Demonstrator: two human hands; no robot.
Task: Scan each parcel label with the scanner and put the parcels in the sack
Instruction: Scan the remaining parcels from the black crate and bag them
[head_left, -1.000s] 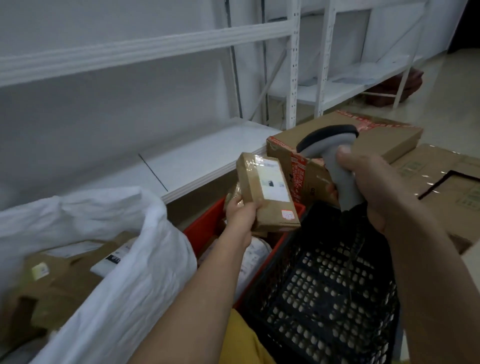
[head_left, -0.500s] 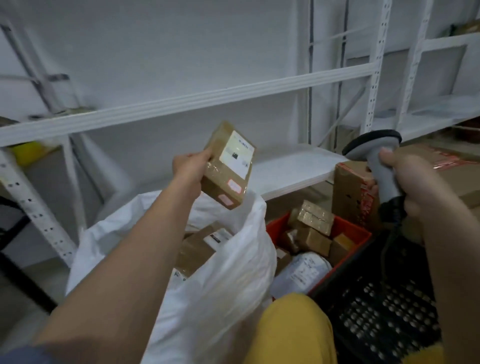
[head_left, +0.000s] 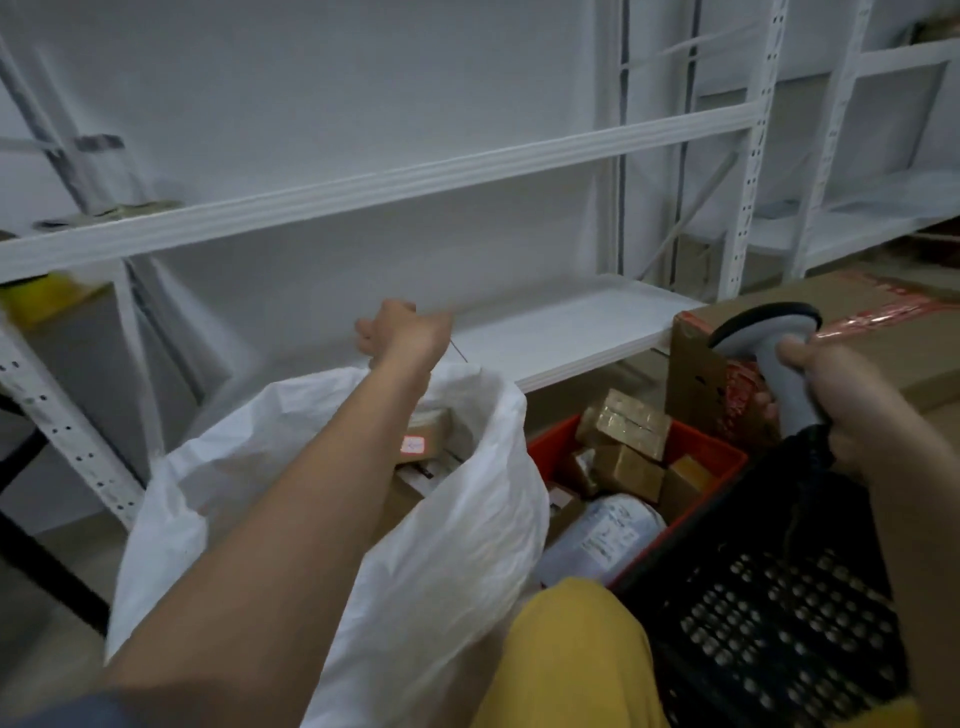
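Observation:
My left hand (head_left: 400, 332) hangs over the far rim of the white sack (head_left: 457, 519), fingers loose and holding nothing. Just below it, inside the sack, lies a small brown parcel (head_left: 426, 436) with a pink sticker, on top of other boxes. My right hand (head_left: 841, 395) grips the handle of the grey scanner (head_left: 769, 332), held upright at the right with its black cable hanging down. Several taped brown parcels (head_left: 628, 421) and a pale plastic-wrapped parcel (head_left: 602, 535) fill the red crate (head_left: 711, 452).
A black perforated crate (head_left: 779, 623) sits in front of the red one at lower right. A large cardboard box (head_left: 883, 353) with red tape stands behind the scanner. White metal shelving (head_left: 561, 327) runs along the wall. My knee in yellow cloth (head_left: 571, 649) is between sack and crates.
My left hand carried the labelled parcel from in front of the scanner over to the sack and let it go; the parcel now lies inside. The scanner stayed in my right hand.

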